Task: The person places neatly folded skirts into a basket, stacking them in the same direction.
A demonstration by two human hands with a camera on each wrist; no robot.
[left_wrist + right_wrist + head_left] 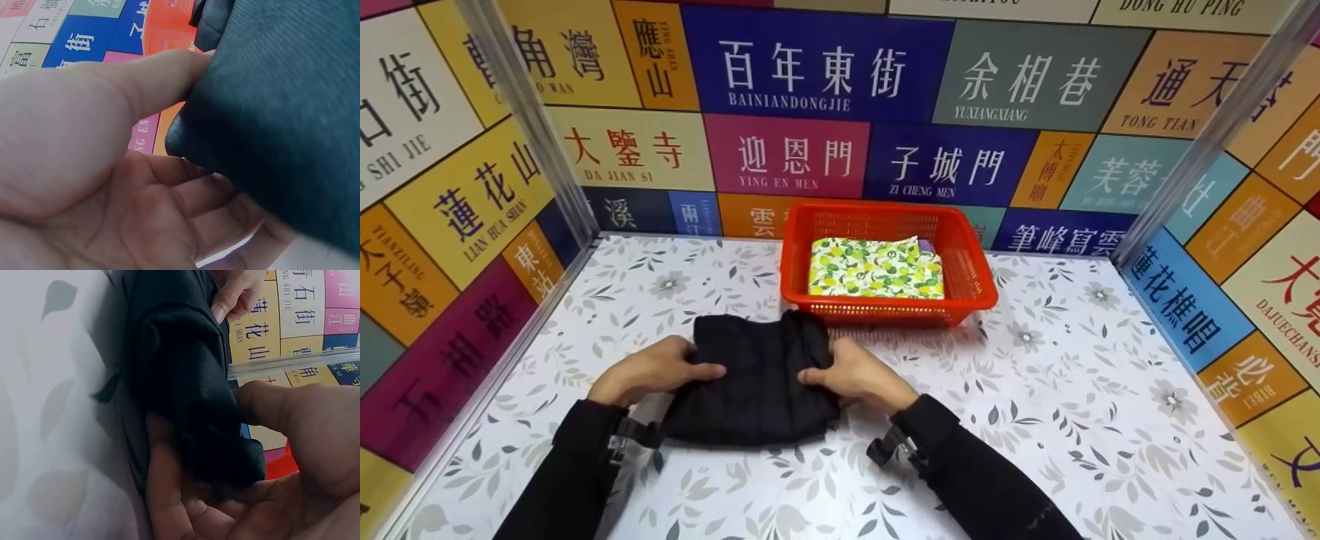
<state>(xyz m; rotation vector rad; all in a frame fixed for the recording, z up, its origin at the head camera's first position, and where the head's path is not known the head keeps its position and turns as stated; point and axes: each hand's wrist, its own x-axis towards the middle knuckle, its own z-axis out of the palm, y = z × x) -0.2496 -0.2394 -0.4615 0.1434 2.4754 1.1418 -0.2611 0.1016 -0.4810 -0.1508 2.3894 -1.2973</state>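
A black garment (pixel 750 386), folded into a rough rectangle, lies in front of me at the middle left of the table in the head view. My left hand (pixel 656 369) grips its left side, thumb on top and fingers underneath; the left wrist view shows the dark fabric (pixel 270 112) between them. On the opposite side my right hand (pixel 861 375) holds the right edge. In the right wrist view a thick rolled fold (pixel 197 382) sits between the right thumb and curled fingers. The fabric hides some fingertips.
Just behind the garment stands a red plastic basket (pixel 885 309), holding a folded cloth (pixel 874 270) with a green and yellow fruit print. Panels (pixel 817 67) with coloured place-name tiles enclose the back and sides. A leaf-patterned white cover (pixel 1080 360) lines the table.
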